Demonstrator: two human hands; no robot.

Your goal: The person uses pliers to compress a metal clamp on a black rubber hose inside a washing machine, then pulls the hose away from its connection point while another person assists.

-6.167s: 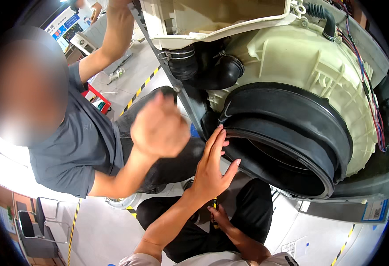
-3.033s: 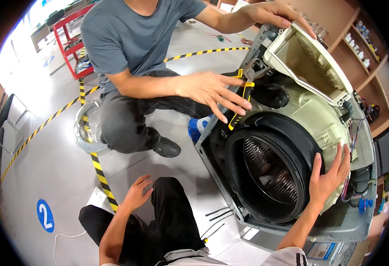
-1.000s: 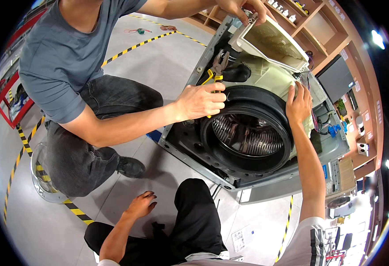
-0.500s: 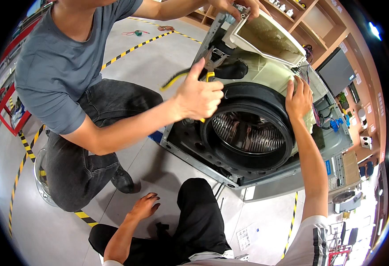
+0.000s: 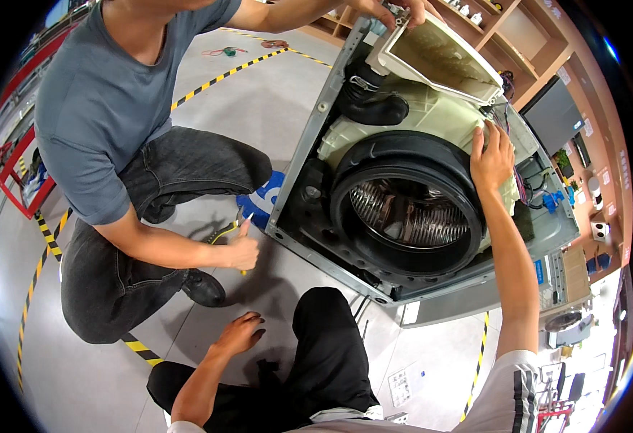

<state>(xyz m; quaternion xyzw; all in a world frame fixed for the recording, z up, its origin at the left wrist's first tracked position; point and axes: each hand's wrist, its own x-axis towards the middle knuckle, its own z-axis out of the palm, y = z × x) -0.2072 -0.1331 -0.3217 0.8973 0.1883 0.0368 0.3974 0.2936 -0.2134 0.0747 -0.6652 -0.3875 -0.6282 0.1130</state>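
My right hand (image 5: 492, 157) lies on the right edge of the washing machine's black rubber door seal (image 5: 475, 180), fingers stretched toward the pale plastic tub (image 5: 442, 115). The metal drum (image 5: 417, 216) shows inside the ring. Resting in the air beside my knee, my left hand (image 5: 240, 333) has loosely bent fingers, apart, with nothing in them. A co-worker's hand (image 5: 238, 252) grips yellow-and-black pliers (image 5: 222, 232), low over the floor. That person's other hand (image 5: 410, 11) is on the off-white detergent drawer housing (image 5: 442, 58) at the top of the machine.
A black corrugated hose (image 5: 374, 108) runs below the housing. The grey metal cabinet frame (image 5: 316, 123) surrounds the tub. A blue round object (image 5: 262, 198) lies by the co-worker's knee. Wires with a blue connector (image 5: 553, 200) hang at the right. Striped tape (image 5: 230, 76) marks the floor.
The co-worker's hand with the pliers has moved away from the hose, down and left toward the floor. The hose is now uncovered. My hands have stayed about where they were.
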